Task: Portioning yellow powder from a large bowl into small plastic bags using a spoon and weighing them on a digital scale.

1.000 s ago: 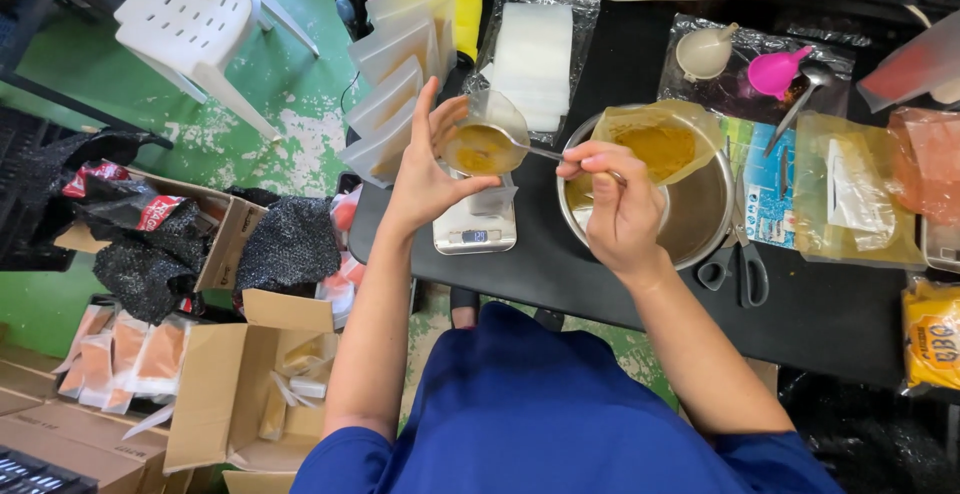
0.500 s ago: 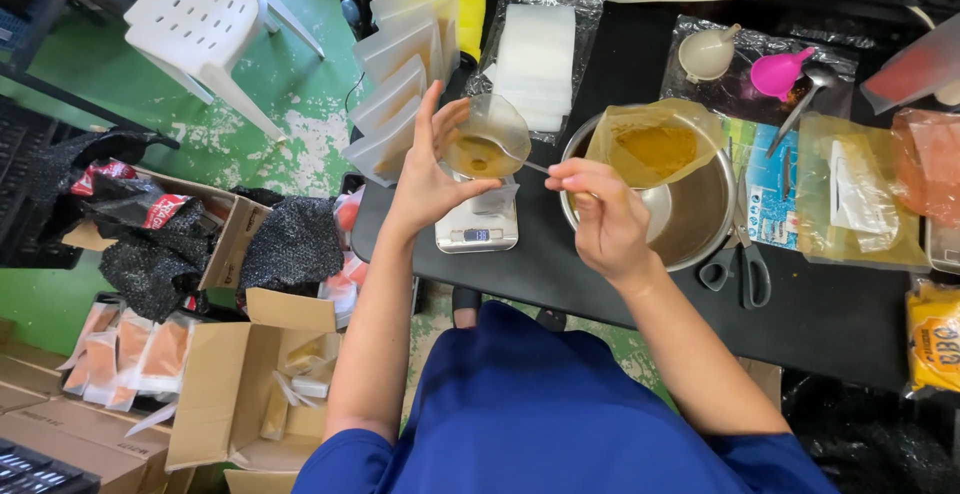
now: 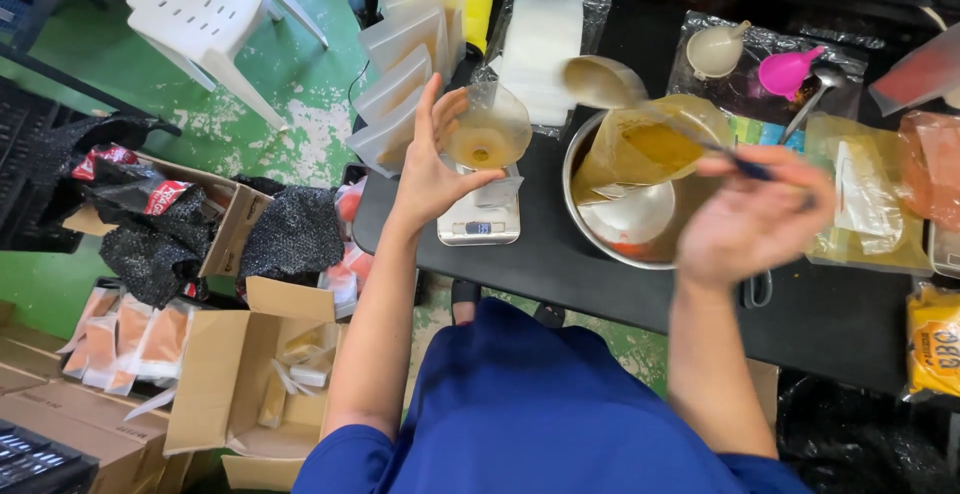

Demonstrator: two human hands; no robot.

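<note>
In the right hand (image 3: 752, 216), fingers closed round its handle, a long ladle (image 3: 604, 81) reached away leftward, bowl beside the clear pouch (image 3: 487, 132) that the left hand (image 3: 430, 169) gripped open over the scale (image 3: 480, 218), metal bowl (image 3: 600, 234) just beyond.

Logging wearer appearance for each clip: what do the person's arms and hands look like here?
Both forearms are bare. The left hand and right hand wear no gloves, and no rings or watch show. Short royal-blue fabric sleeves end near the elbows. The right hand is motion-blurred.
</note>
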